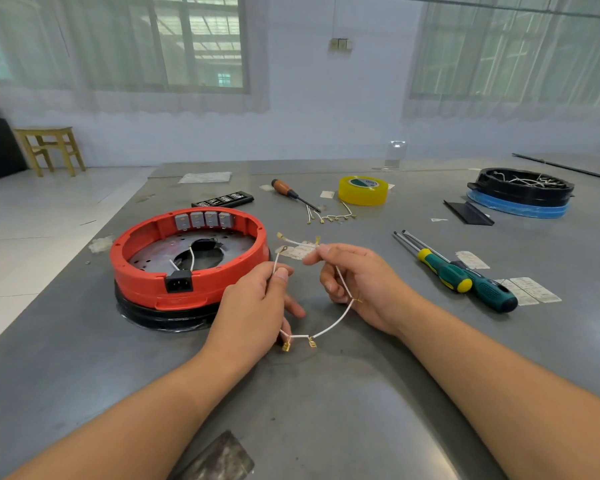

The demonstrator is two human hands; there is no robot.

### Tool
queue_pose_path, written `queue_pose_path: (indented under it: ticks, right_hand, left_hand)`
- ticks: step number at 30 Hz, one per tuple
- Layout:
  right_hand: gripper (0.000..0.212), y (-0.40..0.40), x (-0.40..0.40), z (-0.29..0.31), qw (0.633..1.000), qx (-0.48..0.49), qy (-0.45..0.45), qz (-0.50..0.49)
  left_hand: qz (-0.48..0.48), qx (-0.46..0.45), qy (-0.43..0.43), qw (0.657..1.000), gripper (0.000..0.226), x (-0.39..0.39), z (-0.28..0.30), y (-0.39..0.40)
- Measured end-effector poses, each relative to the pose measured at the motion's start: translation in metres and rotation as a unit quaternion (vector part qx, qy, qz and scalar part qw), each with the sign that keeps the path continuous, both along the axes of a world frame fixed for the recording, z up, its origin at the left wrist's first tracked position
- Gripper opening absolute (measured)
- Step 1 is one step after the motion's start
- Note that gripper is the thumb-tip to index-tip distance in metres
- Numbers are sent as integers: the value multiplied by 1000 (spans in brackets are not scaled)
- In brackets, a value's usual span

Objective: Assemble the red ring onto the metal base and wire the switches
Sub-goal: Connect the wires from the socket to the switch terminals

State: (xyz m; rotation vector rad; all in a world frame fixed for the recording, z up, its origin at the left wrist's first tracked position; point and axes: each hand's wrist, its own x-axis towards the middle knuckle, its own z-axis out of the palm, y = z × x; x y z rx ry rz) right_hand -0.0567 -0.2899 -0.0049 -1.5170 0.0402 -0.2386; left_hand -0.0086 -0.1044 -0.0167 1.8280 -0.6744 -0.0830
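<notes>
Both hands hold one white wire harness (340, 315) above the grey counter (326, 410). The left hand (257, 306) pinches one run of the wire between thumb and forefinger, and gold terminals (298, 342) dangle just below this grip. The right hand (357, 282) pinches the other end between thumb and fingertips; two more terminals stick out just beyond that grip, and the wire loops down under the palm to join the left side.

Immediately left of the left grip sits the red ring (187, 261), already seated on the metal base (174, 247), with four grey switches (203, 220) on its far inner wall and a black power socket (179, 282) in its near wall.

Beyond the right grip lie spare wires (329, 214), a yellow tape roll (362, 190) and a wooden-handled screwdriver (291, 194). To its right lie two green screwdrivers (465, 278).
</notes>
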Motion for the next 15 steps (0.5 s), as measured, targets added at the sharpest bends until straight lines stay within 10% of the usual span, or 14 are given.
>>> queue_pose_path:
  ticks: [15]
  right_hand:
    - [26, -16, 1, 0, 984, 70, -28, -164]
  left_hand:
    - [-33, -62, 87, 994, 18, -2, 4, 3]
